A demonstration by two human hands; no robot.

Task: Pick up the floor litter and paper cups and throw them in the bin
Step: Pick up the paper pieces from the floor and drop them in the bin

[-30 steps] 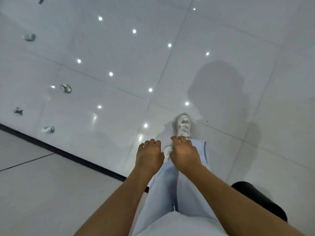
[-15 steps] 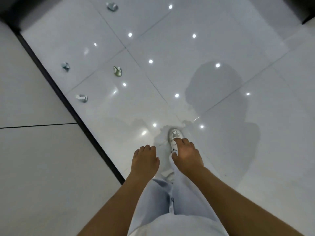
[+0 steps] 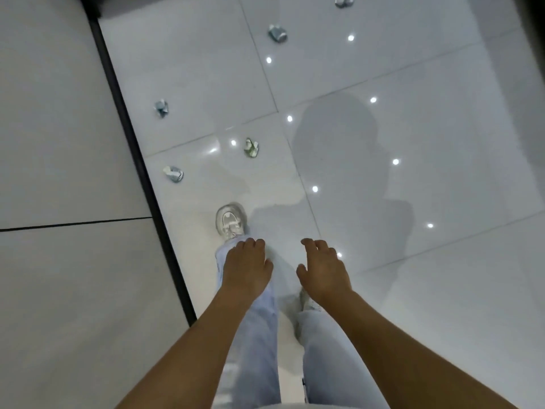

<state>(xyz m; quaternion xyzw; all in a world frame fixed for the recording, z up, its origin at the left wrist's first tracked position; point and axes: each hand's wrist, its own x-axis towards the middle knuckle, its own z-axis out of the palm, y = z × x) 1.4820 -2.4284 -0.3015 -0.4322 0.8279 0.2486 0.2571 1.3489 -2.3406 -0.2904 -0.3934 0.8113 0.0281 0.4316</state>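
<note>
Several crumpled bits of litter lie on the glossy white floor ahead of me: a greenish crumpled piece (image 3: 251, 147) nearest, a grey-white one (image 3: 173, 173) by the wall base, another (image 3: 162, 108) further up along the wall, and two more (image 3: 277, 33) (image 3: 343, 0) further off. My left hand (image 3: 245, 268) and my right hand (image 3: 323, 268) hang in front of me, palms down, fingers relaxed, holding nothing. They are well short of the litter. No bin shows in this view.
A pale wall (image 3: 59, 172) with a black skirting strip (image 3: 138, 160) runs along the left. My white shoe (image 3: 230, 221) steps forward on the tiles. Ceiling lights and my shadow reflect in the floor.
The view has swung and advanced, so the litter now lies closer and nearer the centre. My hands have drifted apart. The black bin seen a second ago at lower right is out of view.
</note>
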